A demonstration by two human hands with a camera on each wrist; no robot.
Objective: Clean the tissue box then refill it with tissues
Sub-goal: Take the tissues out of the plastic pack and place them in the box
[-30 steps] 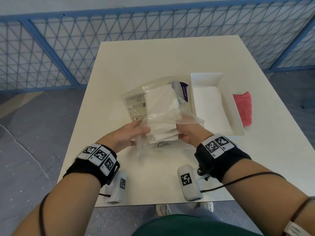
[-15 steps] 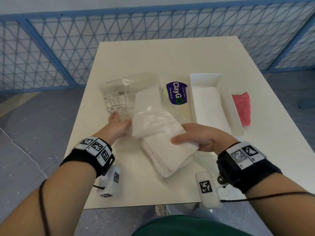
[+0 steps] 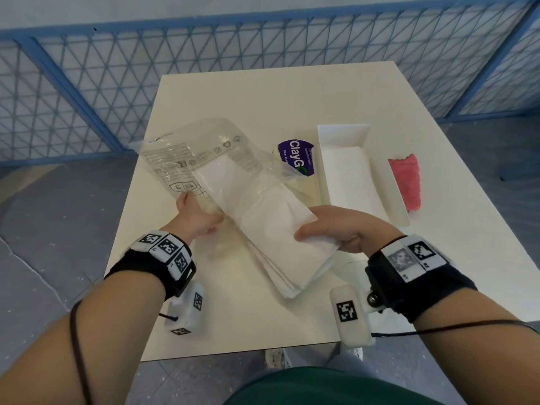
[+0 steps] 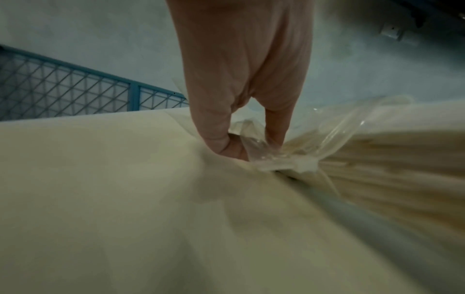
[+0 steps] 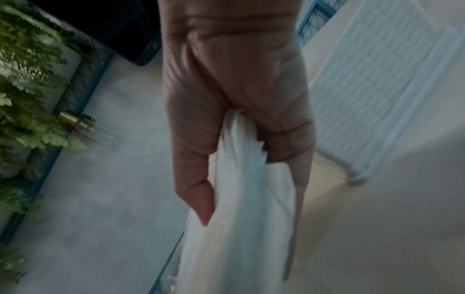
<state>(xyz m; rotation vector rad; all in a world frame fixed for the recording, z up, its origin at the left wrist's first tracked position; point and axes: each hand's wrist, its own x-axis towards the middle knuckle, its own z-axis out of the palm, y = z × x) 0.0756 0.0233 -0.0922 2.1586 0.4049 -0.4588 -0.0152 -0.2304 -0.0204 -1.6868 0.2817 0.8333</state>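
A thick stack of white tissues (image 3: 280,229) lies slantwise over the table's middle, half out of its clear plastic wrapper (image 3: 198,153). My right hand (image 3: 336,229) grips the stack's near end, thumb on top; the right wrist view shows the tissues (image 5: 249,199) bunched between thumb and fingers. My left hand (image 3: 195,214) pinches the wrapper's near edge, and the left wrist view shows the crinkled wrapper (image 4: 261,147) held between thumb and fingertips. The open white tissue box (image 3: 362,171) stands to the right, with a white bottom showing.
A purple label (image 3: 296,159) on the wrapper lies between the tissues and the box. A pink cloth (image 3: 407,179) lies right of the box. The white table (image 3: 263,97) is ringed by a blue mesh fence (image 3: 146,68); its near edge is just under my wrists.
My right hand has pulled the tissue stack toward me, further out of the wrapper, while my left hand drew the wrapper away to the far left. The purple label came into view.
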